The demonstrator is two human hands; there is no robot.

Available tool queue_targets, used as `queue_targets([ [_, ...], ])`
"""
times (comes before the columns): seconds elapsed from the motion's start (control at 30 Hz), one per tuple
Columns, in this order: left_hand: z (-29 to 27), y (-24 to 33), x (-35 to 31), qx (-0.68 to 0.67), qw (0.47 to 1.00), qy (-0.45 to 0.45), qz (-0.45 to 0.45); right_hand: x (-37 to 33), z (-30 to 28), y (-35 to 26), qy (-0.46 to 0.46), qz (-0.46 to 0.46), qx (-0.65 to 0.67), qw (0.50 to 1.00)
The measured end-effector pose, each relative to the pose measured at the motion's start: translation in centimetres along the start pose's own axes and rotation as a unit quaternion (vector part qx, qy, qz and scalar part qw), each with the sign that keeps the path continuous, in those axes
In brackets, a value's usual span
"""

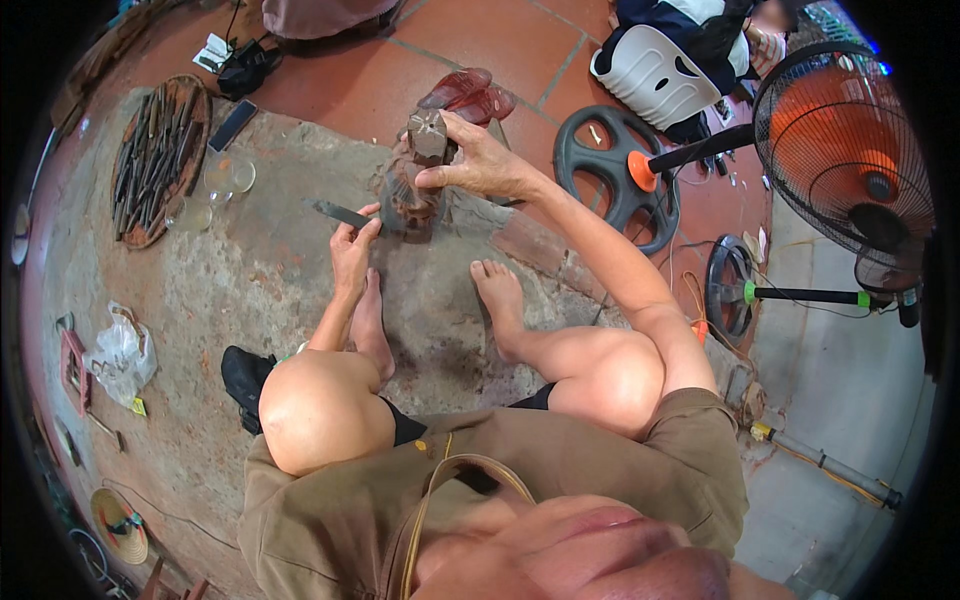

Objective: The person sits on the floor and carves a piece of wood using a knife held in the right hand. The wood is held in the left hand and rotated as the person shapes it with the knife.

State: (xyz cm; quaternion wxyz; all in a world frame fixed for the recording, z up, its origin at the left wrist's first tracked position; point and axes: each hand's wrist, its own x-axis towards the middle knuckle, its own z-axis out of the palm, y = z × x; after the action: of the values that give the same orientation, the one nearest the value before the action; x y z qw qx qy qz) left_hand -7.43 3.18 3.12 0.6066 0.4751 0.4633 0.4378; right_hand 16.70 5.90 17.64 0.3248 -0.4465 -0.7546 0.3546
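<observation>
My left hand point(352, 252) is closed around a dark, flat metal bar point(341, 213) that looks like a chisel or file; its free end points left. My right hand point(478, 160) is closed on a dark brown block point(428, 140) with a faceted top and lines radiating from its middle. Just below the block stands a brown carved piece point(410, 195), upright on the concrete between my feet and the tiles. Whether block and carving are one piece, I cannot tell. The bar's tip is left of the carving and apart from it. Behind them lies a reddish, rounded carved piece point(466, 96).
A woven tray point(199, 100) of several dark rod-like tools lies left, beside a phone point(232, 125) and clear glass vessels point(236, 175). Right stand an orange-and-black fan point(845, 140), its round base point(571, 150) and loose cables. A plastic bag point(122, 350) lies far left. Another person sits behind a white plastic seat point(650, 85).
</observation>
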Motion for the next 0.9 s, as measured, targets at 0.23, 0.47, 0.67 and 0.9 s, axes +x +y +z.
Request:
queue_targets([
  [0.23,0.3,-0.4,0.1,-0.006,1.0,-0.002,-0.005,0.1,-0.4,-0.5,0.066,-0.041,-0.084,0.993],
  [0.47,0.2,-0.8,0.2,0.013,0.999,-0.02,-0.022,0.7,-1.3,-1.9,0.017,-0.063,-0.135,0.989],
  [0.67,0.7,-0.9,0.2,-0.024,0.999,0.004,-0.035,1.0,0.2,-2.0,-0.007,-0.102,-0.121,0.987],
  [0.9,-0.9,-2.4,0.5,-0.032,0.998,0.028,-0.037,2.1,1.6,-1.9,-0.103,-0.075,-0.117,0.985],
])
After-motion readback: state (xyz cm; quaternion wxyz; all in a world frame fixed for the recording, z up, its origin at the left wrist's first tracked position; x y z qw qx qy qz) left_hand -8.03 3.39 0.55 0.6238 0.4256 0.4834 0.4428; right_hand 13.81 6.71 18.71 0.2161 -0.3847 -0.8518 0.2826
